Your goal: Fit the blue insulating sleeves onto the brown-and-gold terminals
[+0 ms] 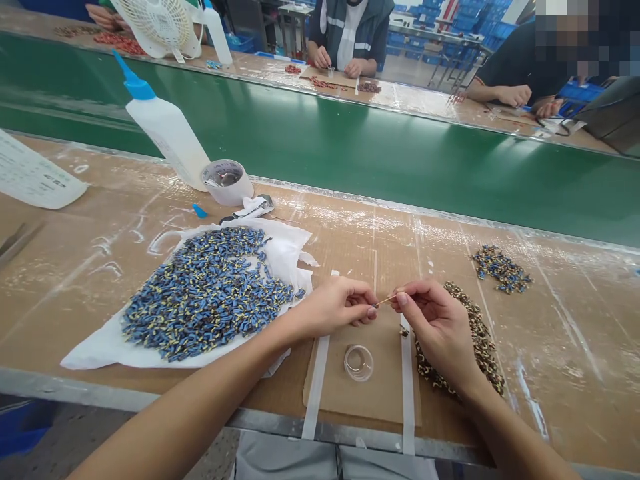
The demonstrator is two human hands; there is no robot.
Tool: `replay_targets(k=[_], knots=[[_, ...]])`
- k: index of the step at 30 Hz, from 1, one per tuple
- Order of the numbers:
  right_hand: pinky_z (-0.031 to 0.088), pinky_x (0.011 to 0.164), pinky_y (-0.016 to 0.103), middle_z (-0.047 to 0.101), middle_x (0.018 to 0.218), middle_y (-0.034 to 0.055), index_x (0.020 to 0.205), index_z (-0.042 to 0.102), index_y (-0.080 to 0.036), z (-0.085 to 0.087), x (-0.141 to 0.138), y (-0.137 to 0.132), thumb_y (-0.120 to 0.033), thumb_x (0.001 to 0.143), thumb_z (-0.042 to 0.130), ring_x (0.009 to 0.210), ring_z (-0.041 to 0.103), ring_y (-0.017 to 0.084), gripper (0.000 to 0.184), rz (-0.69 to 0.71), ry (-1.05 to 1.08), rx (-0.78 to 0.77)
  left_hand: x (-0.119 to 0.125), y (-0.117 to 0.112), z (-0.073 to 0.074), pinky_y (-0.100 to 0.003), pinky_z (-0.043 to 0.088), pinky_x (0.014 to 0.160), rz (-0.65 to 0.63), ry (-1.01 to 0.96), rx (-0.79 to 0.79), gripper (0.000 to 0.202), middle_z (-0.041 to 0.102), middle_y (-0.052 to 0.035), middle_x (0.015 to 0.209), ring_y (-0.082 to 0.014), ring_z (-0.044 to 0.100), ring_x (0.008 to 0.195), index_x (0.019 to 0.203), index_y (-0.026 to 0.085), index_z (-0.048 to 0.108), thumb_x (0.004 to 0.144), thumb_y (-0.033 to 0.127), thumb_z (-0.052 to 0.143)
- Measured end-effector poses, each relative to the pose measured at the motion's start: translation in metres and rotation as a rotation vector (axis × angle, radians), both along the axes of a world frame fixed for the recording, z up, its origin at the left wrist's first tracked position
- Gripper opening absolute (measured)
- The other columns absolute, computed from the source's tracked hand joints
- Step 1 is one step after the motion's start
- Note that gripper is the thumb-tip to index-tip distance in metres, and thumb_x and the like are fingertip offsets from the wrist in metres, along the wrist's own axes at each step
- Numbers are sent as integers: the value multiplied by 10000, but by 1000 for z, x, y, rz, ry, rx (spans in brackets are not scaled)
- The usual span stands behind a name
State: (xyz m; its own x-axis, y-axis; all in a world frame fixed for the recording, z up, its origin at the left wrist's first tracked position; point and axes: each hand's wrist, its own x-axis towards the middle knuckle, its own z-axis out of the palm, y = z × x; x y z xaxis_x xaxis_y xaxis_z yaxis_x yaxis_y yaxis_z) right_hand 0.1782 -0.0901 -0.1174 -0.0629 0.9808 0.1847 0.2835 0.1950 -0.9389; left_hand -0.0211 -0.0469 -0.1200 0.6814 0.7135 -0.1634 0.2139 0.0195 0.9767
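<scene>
Above a taped cardboard sheet (373,403), both hands meet over a thin yellowish stick (385,301). My right hand (443,327) pinches the stick between thumb and forefinger. The stick's other end reaches the fingertips of my left hand (340,307), which are closed on a tiny dark blue piece, mostly hidden. Below them stands a small clear round cup (359,363). Left of my hands, a large heap of small blue, yellow and black pieces (205,293) lies on white sheeting (95,347). Partly behind my right hand is a pile of small black and cream pieces (475,333).
A smaller pile of blue pieces (501,269) lies at the right. Toward the back stand a white squeeze bottle (167,137) with a blue nozzle and a tape roll (229,183). A green conveyor belt (350,147) runs across; co-workers (350,40) sit beyond it.
</scene>
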Motion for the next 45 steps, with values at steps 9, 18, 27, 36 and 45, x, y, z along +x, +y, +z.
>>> replay_targets(k=[9, 18, 27, 36, 45], knots=[[494, 719, 305, 666, 863, 41, 917, 623, -212, 2, -1, -3, -229, 894, 587, 804, 635, 179, 45, 27, -128, 98, 0, 0, 1, -243, 490, 678, 2, 15, 21, 124, 694, -52, 810, -124, 615, 711, 926, 132, 662, 858, 210, 593], [480, 722, 289, 625, 868, 10, 916, 586, -236, 16, 5, -9, -155, 904, 553, 803, 597, 143, 88, 298, 62, 23, -1, 1, 0, -247, 502, 685, -2, -23, -8, 104, 686, -46, 798, -122, 625, 719, 928, 130, 645, 856, 168, 581], [456, 823, 302, 583, 1041, 56, 1155, 562, -236, 26, 5, -10, -155, 888, 545, 934, 556, 167, 280, 636, -354, 36, -2, 2, -1, -248, 492, 683, -4, -23, 59, 108, 676, -40, 809, -118, 612, 726, 918, 139, 644, 865, 175, 557], [456, 746, 307, 614, 948, 20, 935, 612, -254, 33, 52, 6, -233, 899, 560, 881, 570, 190, 66, 535, -741, -216, -1, 2, -4, -281, 542, 671, 50, -24, -42, 119, 680, -59, 831, -138, 639, 736, 942, 150, 597, 873, 236, 551], [438, 702, 340, 580, 841, 36, 844, 544, -199, 16, 22, -9, -154, 936, 451, 803, 546, 207, 138, 459, -933, -56, -1, -1, -3, -270, 532, 671, 61, -3, -10, 122, 676, -50, 815, -142, 642, 736, 941, 152, 607, 867, 231, 551]])
